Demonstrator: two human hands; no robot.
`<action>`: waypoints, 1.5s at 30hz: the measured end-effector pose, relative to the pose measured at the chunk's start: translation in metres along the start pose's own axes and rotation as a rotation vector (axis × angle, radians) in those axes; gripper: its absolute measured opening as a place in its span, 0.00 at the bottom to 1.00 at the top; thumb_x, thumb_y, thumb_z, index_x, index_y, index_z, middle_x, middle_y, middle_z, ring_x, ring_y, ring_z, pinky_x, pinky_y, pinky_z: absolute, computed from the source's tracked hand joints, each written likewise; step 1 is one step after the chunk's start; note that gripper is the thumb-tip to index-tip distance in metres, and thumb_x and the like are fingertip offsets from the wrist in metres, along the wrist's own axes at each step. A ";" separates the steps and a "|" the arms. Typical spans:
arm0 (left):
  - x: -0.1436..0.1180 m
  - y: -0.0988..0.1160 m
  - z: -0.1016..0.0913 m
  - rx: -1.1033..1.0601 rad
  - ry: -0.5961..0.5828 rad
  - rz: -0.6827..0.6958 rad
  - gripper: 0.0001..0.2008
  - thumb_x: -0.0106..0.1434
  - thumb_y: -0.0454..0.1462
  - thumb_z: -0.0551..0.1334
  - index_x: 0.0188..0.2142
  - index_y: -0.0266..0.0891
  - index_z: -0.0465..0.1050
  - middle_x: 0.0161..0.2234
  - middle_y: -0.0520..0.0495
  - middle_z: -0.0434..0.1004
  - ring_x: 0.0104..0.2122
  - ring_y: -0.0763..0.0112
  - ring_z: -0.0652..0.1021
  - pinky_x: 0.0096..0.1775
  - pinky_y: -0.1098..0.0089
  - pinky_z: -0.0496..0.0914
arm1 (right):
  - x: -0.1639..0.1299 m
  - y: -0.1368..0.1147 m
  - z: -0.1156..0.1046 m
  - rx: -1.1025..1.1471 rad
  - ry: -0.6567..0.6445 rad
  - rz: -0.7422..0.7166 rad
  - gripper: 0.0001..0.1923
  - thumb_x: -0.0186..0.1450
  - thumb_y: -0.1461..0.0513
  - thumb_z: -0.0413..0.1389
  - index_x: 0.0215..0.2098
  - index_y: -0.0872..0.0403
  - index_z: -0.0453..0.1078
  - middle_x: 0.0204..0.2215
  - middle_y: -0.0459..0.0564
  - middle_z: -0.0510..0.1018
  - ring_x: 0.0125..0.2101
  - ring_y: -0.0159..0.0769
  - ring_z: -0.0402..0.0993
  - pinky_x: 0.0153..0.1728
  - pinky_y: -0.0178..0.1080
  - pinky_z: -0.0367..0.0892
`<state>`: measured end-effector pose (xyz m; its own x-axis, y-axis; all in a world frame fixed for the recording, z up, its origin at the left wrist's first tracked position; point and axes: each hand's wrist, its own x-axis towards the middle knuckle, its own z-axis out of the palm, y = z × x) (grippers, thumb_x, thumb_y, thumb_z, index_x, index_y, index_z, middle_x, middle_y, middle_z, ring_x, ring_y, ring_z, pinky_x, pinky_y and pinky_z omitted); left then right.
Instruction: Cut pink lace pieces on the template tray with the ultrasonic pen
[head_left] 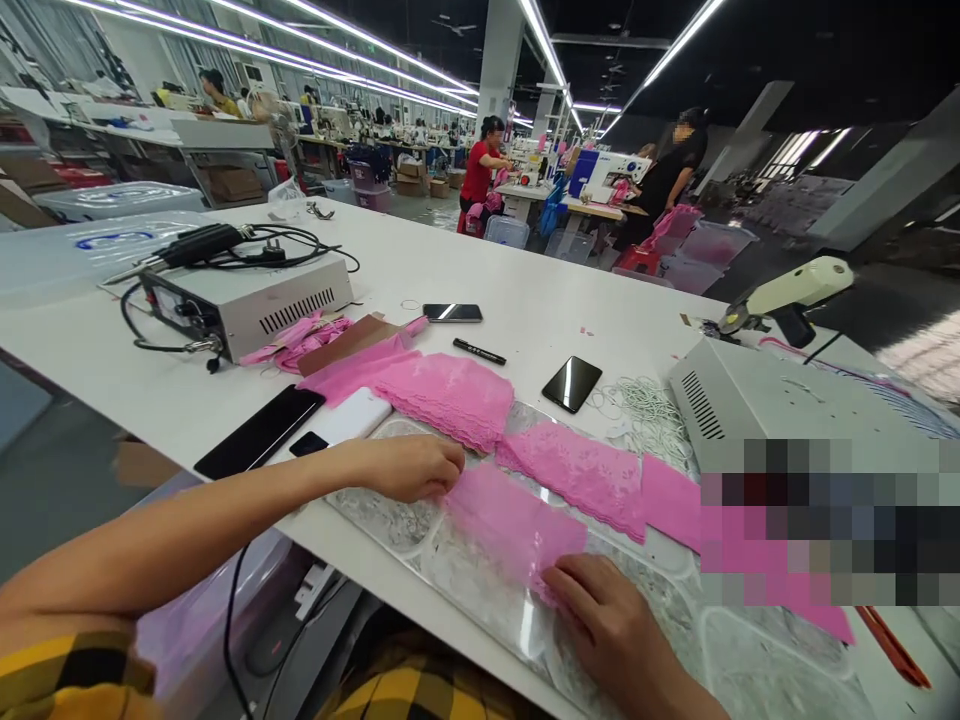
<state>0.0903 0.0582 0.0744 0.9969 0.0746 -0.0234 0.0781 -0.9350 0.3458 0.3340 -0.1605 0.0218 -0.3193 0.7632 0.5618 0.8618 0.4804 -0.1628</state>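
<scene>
A single sheer pink lace piece (510, 520) is spread over a glossy, clear-topped board (472, 585) in front of me. At its left end, the fingers of my left hand (412, 468) are closed on the edge. My right hand (611, 610) has its curled fingers on the lower right corner, closed on the fabric. Just beyond lie a stack of scalloped pink lace (454, 395) and a second lace pile (574, 475). Plain pink cloth (671, 498) continues to the right, partly covered by a blurred patch.
A grey box device (277, 300) with a cabled tool (202, 245) stands left. Phones (572, 384), a black marker (480, 350) and white elastic loops (652, 415) lie beyond the lace. Another grey box (780, 400) is at right. Two people stand near sewing machines (611, 175).
</scene>
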 end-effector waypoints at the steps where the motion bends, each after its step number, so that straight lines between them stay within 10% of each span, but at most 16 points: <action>1: -0.007 0.000 0.003 0.013 0.000 0.000 0.09 0.61 0.26 0.60 0.29 0.38 0.74 0.40 0.47 0.77 0.35 0.70 0.76 0.38 0.72 0.68 | 0.004 -0.002 -0.001 0.044 -0.027 0.002 0.14 0.64 0.71 0.48 0.40 0.52 0.72 0.31 0.51 0.79 0.30 0.34 0.76 0.31 0.36 0.73; 5: -0.009 0.000 0.006 0.092 0.047 -0.029 0.08 0.62 0.27 0.59 0.30 0.38 0.74 0.40 0.46 0.77 0.37 0.68 0.76 0.38 0.70 0.68 | 0.022 0.016 -0.001 0.210 -0.019 0.186 0.08 0.66 0.64 0.52 0.38 0.51 0.74 0.33 0.51 0.79 0.29 0.33 0.76 0.31 0.36 0.73; 10: 0.048 0.002 0.007 0.211 0.154 -0.105 0.09 0.63 0.25 0.57 0.37 0.36 0.74 0.42 0.42 0.76 0.41 0.63 0.75 0.41 0.65 0.67 | 0.051 0.061 0.024 0.377 -0.075 0.629 0.14 0.62 0.52 0.54 0.35 0.52 0.74 0.28 0.50 0.78 0.23 0.33 0.71 0.25 0.37 0.69; 16: 0.109 -0.008 0.014 0.225 0.178 -0.154 0.08 0.61 0.25 0.60 0.28 0.36 0.73 0.38 0.42 0.75 0.39 0.64 0.75 0.41 0.66 0.66 | 0.061 0.075 0.034 0.435 -0.119 0.713 0.20 0.60 0.47 0.54 0.34 0.54 0.73 0.20 0.48 0.75 0.20 0.34 0.70 0.22 0.37 0.67; 25: 0.128 0.004 -0.016 0.052 0.250 -0.083 0.06 0.66 0.31 0.59 0.34 0.38 0.75 0.41 0.47 0.76 0.41 0.69 0.76 0.45 0.71 0.68 | 0.085 0.066 0.022 0.401 0.062 0.757 0.20 0.53 0.49 0.60 0.38 0.53 0.68 0.26 0.44 0.74 0.20 0.30 0.65 0.23 0.36 0.64; 38: 0.178 0.073 0.033 -0.003 0.278 -0.374 0.29 0.62 0.60 0.58 0.38 0.34 0.75 0.42 0.36 0.76 0.43 0.51 0.76 0.45 0.55 0.70 | 0.113 0.083 -0.044 0.399 0.549 0.868 0.17 0.60 0.48 0.53 0.25 0.52 0.65 0.16 0.42 0.69 0.17 0.30 0.68 0.22 0.35 0.66; 45: 0.226 0.100 0.043 0.119 0.288 -0.318 0.16 0.67 0.44 0.56 0.36 0.33 0.76 0.39 0.36 0.76 0.42 0.53 0.76 0.47 0.52 0.66 | 0.075 0.078 -0.100 0.349 0.738 0.968 0.18 0.60 0.46 0.54 0.30 0.53 0.68 0.21 0.46 0.75 0.18 0.33 0.72 0.22 0.37 0.70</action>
<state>0.3235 -0.0332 0.0634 0.8829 0.4426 0.1565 0.3974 -0.8821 0.2528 0.4173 -0.1091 0.1326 0.7735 0.4972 0.3930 0.4340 0.0365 -0.9002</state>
